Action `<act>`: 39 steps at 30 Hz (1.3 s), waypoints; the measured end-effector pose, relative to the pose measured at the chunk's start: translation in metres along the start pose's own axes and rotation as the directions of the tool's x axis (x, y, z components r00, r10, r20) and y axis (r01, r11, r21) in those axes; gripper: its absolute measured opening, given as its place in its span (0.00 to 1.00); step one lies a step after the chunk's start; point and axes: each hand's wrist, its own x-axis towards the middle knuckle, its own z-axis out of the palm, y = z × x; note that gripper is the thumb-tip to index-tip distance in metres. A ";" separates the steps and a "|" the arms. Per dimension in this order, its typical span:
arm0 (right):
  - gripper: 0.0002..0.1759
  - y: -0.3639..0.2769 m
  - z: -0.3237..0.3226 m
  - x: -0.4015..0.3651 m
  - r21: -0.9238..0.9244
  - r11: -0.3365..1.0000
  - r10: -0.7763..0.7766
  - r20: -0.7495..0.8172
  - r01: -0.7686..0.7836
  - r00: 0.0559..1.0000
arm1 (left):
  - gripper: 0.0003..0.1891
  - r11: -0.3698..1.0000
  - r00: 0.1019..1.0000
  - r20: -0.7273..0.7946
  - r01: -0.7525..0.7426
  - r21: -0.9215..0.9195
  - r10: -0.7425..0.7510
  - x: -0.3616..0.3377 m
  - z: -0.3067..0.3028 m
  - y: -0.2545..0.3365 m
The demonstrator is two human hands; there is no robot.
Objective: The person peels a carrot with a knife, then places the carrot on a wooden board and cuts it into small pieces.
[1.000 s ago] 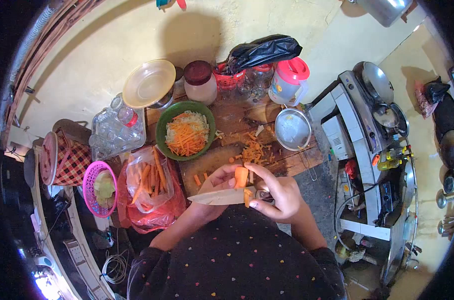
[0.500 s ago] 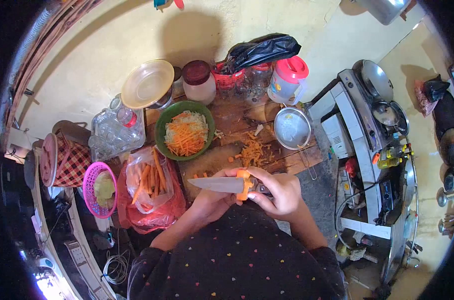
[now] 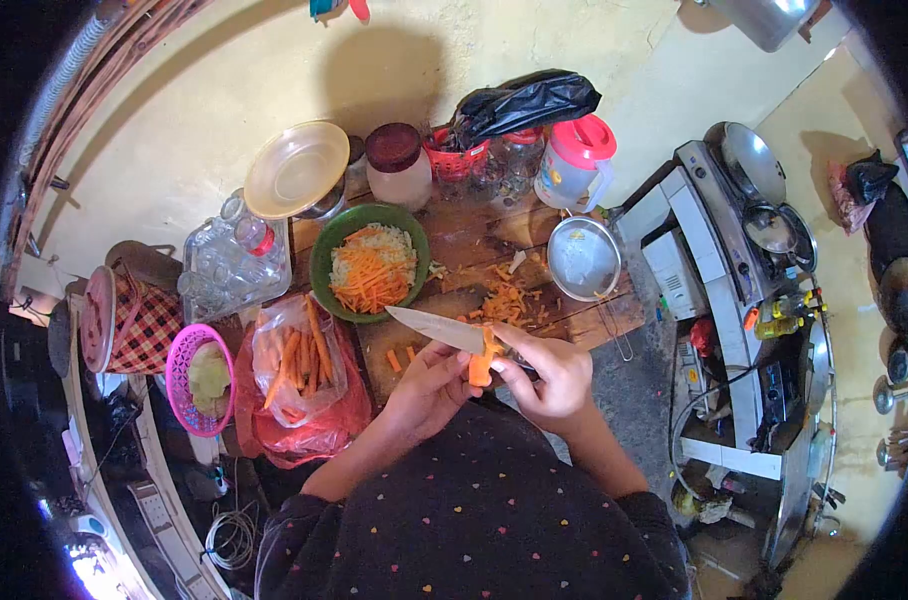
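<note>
A piece of carrot (image 3: 482, 368) is held in front of my chest by my left hand (image 3: 424, 393), whose fingers are closed on its lower end. My right hand (image 3: 556, 382) grips a knife (image 3: 436, 329) by its handle, most of which the fingers hide. Its broad blade points left and slightly away from me, lying against the carrot's upper part. Just beyond the hands, carrot peelings (image 3: 509, 303) are heaped on the wooden table (image 3: 574, 325). Small carrot pieces (image 3: 394, 360) lie left of the blade. A green bowl (image 3: 324, 290) holds grated carrot over pale shreds.
Whole carrots (image 3: 299, 355) sit in a plastic bag on a red bag (image 3: 314, 435) at left, beside a pink basket (image 3: 172, 385). A metal strainer (image 3: 584, 262) lies at right. Jars, a pitcher (image 3: 574, 165) and a bowl (image 3: 296, 168) line the wall. A stove (image 3: 724, 215) stands right.
The knife's tip has swung away from me, so the blade is now angled instead of nearly level. The carrot has tilted, and my left hand has moved slightly down and left.
</note>
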 end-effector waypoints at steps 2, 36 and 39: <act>0.19 0.000 0.002 0.000 0.004 1.000 0.004 -0.010 -0.004 1.000 | 0.17 1.000 1.000 -0.010 -0.001 0.004 0.001 0.000 0.000 0.000; 0.35 -0.015 -0.024 0.006 0.148 0.978 0.089 0.351 -0.149 0.932 | 0.23 0.994 0.999 0.032 -0.025 0.108 0.022 0.000 -0.010 -0.003; 0.34 -0.008 -0.016 0.002 0.124 0.988 0.052 0.275 -0.089 0.960 | 0.22 0.993 0.999 0.031 -0.031 0.118 0.027 -0.001 -0.005 -0.001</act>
